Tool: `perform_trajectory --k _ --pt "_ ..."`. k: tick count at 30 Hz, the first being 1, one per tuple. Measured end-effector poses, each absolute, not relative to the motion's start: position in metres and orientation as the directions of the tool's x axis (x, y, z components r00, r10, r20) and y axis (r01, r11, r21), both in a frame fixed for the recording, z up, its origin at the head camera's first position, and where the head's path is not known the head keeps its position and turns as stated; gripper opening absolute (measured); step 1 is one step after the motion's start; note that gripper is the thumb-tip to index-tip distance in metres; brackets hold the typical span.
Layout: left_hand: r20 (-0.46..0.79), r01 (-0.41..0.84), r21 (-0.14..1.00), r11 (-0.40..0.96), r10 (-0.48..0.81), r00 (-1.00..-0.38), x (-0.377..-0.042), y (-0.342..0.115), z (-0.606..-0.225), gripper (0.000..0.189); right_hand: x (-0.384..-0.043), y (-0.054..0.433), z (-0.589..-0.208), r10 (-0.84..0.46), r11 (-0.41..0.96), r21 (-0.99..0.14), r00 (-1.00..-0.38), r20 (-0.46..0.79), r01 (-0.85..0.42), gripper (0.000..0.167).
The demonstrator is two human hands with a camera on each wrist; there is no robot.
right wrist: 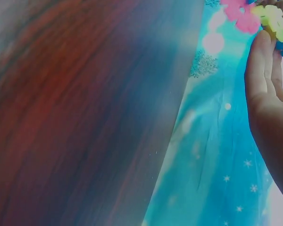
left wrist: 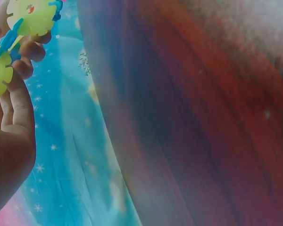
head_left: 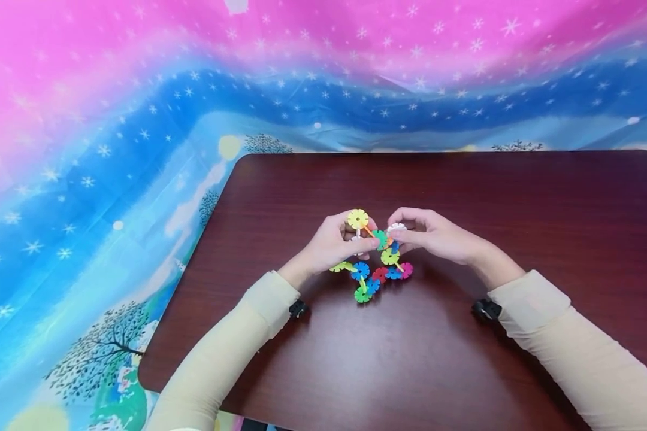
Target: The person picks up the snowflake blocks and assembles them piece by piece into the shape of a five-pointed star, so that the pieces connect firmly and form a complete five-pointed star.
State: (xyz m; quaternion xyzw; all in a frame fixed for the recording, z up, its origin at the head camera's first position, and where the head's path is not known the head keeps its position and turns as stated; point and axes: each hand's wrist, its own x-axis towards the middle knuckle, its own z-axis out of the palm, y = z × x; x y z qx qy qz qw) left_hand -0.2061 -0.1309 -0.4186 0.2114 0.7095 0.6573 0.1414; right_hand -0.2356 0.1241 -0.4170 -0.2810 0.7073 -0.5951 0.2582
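Notched plastic snowflake discs, slotted together into a bent, multicoloured chain [head_left: 360,270], hang between the two hands in the head view. My left hand [head_left: 326,244] grips the upper left part, its thumb by a green disc [head_left: 380,240] and a yellow disc [head_left: 357,218] above. With thumb and fingers, my right hand [head_left: 437,234] pinches a white disc [head_left: 396,230] at the upper right. Below it come a yellow disc [head_left: 390,257] and a pink disc [head_left: 407,270]. The left wrist view catches a yellow-green disc [left wrist: 35,16] beside curled fingers. Fingers hide some joints.
A dark reddish-brown table [head_left: 356,371] with rounded corners lies beneath the hands. Behind and to its left hangs a pink and blue cloth [head_left: 140,120] printed with snowflakes and trees. Each wrist wears a dark strapped device [head_left: 487,309].
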Motion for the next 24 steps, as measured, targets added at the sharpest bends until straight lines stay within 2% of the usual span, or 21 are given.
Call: perform_trajectory --k 6,13,20,24 --pt "0.104 0.138 0.989 0.052 0.417 -0.903 -0.209 -0.134 -0.419 0.025 -0.230 0.130 -0.414 -0.636 0.138 -0.981 -0.771 0.016 -0.134 0.028" --pt "0.107 0.130 0.991 0.029 0.410 -0.906 -0.209 -0.133 -0.419 0.025 -0.224 0.135 -0.413 -0.629 0.164 -0.966 -0.776 0.056 -0.202 0.027" --pt "0.166 0.199 0.979 0.042 0.396 -0.903 -0.207 -0.132 -0.416 0.026 -0.217 0.132 -0.416 -0.477 0.179 -0.956 -0.871 0.122 -0.232 0.032" --pt "0.201 0.243 0.968 0.065 0.381 -0.903 -0.208 -0.130 -0.414 0.026 -0.213 0.129 -0.416 -0.414 0.160 -0.957 -0.897 0.157 -0.242 0.033"
